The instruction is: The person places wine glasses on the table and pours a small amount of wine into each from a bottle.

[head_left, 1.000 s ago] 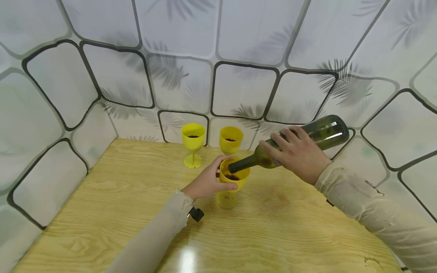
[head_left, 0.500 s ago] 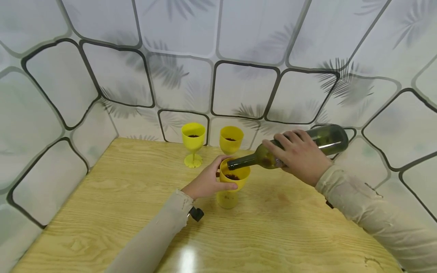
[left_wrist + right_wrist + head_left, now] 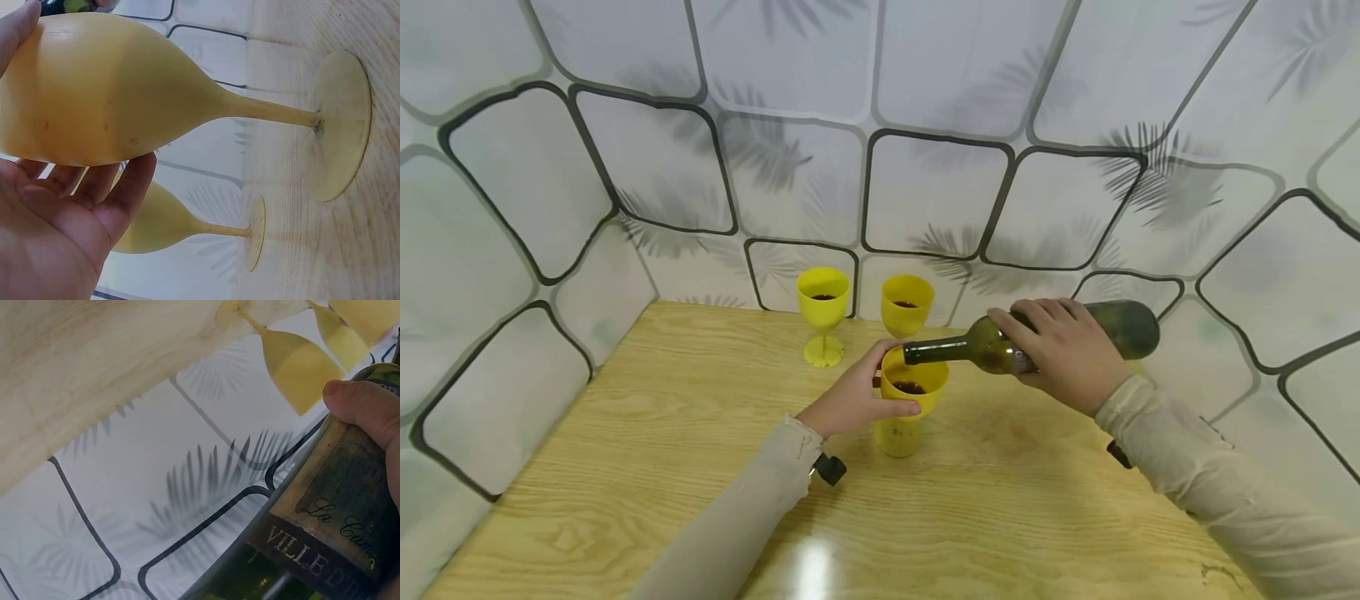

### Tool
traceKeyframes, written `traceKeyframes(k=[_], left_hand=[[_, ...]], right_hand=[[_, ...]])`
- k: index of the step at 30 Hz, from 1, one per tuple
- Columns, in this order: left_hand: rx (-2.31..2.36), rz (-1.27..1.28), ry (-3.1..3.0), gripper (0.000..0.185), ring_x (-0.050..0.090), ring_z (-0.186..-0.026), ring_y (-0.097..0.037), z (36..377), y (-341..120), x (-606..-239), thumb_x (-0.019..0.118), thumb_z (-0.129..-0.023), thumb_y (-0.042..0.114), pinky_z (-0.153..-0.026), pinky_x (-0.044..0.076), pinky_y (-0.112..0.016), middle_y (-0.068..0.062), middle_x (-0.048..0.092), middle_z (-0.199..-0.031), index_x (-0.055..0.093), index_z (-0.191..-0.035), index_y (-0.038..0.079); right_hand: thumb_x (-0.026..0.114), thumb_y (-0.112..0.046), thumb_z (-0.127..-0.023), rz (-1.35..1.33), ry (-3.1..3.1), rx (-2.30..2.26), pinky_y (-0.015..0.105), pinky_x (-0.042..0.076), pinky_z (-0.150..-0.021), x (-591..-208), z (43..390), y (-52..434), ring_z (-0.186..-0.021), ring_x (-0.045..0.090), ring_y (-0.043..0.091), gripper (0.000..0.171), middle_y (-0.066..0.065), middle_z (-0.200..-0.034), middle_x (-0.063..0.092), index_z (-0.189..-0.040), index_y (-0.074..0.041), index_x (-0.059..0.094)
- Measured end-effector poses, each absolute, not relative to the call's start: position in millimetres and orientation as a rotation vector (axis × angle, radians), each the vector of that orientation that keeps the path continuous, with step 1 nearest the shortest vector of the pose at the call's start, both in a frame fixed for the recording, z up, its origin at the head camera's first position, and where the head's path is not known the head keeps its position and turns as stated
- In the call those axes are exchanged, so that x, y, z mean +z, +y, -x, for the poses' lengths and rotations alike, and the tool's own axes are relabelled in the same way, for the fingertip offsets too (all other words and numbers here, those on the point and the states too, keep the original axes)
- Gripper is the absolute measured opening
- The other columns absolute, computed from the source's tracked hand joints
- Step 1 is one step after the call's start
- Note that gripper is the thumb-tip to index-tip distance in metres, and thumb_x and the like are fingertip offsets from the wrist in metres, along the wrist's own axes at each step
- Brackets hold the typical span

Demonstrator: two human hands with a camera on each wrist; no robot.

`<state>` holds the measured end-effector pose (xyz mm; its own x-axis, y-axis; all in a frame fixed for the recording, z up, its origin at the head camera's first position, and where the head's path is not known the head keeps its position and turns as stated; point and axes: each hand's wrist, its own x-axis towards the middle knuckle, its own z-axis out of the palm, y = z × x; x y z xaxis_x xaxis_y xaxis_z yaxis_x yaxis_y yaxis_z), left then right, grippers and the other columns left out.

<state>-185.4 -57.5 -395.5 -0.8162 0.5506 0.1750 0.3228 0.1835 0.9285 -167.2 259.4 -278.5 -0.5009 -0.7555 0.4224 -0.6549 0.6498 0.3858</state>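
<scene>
My left hand holds a yellow goblet by its bowl, thumb on the near side and fingers round the far side. The goblet stands upright, its foot on the wooden table, with dark liquid at the bottom. In the left wrist view the fingers wrap the goblet's bowl, while its stem is free. My right hand grips a green glass wine bottle round its body, lying nearly level. The bottle's mouth is over the goblet's rim. A printed label shows in the right wrist view.
Two more yellow goblets, one bright and one deeper yellow, stand behind near the wall, each with dark liquid inside. The wooden table meets a patterned wall at the back and left.
The bottle's base has come down, so it has gone from tilted to nearly level. Its mouth has risen from inside the goblet to about the rim. The left hand stays in place.
</scene>
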Motion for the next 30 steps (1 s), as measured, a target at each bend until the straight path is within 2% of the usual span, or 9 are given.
traceKeyframes(k=[5,11,19,23,27,30], left_hand=[[1.663,-0.810,2.272,0.097,0.056,-0.124,-0.022,185.1,-57.6,-395.0,0.085,-0.084,0.048,-0.105,0.049,-0.046,0.000,0.045,-0.153,0.029,-0.161,0.025],[1.691,-0.845,2.250,0.092,0.056,-0.122,-0.021,185.4,-57.3,-395.3,0.085,-0.085,0.045,-0.103,0.050,-0.045,0.004,0.047,-0.148,0.032,-0.159,0.030],[1.696,-0.857,2.248,0.091,0.056,-0.123,-0.023,186.2,-57.9,-396.7,0.085,-0.085,0.047,-0.103,0.049,-0.046,0.006,0.051,-0.142,0.035,-0.157,0.022],[1.701,-0.852,2.240,0.090,0.056,-0.125,-0.027,186.6,-57.9,-397.4,0.085,-0.085,0.046,-0.103,0.048,-0.047,0.006,0.051,-0.142,0.036,-0.157,0.023],[1.702,-0.853,2.242,0.086,0.056,-0.124,-0.025,186.8,-57.5,-397.9,0.085,-0.086,0.046,-0.104,0.048,-0.047,0.006,0.052,-0.142,0.037,-0.155,0.027],[1.703,-0.861,2.248,0.085,0.056,-0.122,-0.020,187.1,-57.3,-398.2,0.085,-0.085,0.046,-0.104,0.048,-0.046,0.007,0.052,-0.141,0.037,-0.154,0.028]], right_hand=[[0.094,-0.021,-0.069,-1.020,-2.349,-0.131,0.062,0.053,-0.088,-287.2,165.4,263.4,-0.102,0.064,0.042,0.085,0.020,-0.119,0.063,-0.143,-0.007,0.055],[0.100,-0.027,-0.063,-0.910,-2.399,0.010,0.063,0.053,-0.084,-301.9,164.6,269.2,-0.097,0.066,0.043,0.095,0.021,-0.120,0.063,-0.144,-0.008,0.054],[0.100,-0.028,-0.064,-0.808,-2.440,0.210,0.061,0.055,-0.081,-318.0,161.4,272.9,-0.094,0.067,0.042,0.097,0.022,-0.120,0.062,-0.146,-0.005,0.052],[0.100,-0.026,-0.065,-0.725,-2.450,0.308,0.061,0.057,-0.077,-325.2,159.5,272.9,-0.090,0.068,0.043,0.097,0.022,-0.118,0.061,-0.146,-0.006,0.051],[0.099,-0.024,-0.066,-0.622,-2.442,0.457,0.062,0.057,-0.077,-334.3,159.0,273.7,-0.095,0.067,0.042,0.095,0.022,-0.118,0.061,-0.146,-0.008,0.052],[0.099,-0.020,-0.067,-0.566,-2.432,0.595,0.062,0.054,-0.084,-340.9,159.6,275.8,-0.105,0.064,0.040,0.093,0.021,-0.122,0.061,-0.147,-0.008,0.051]])
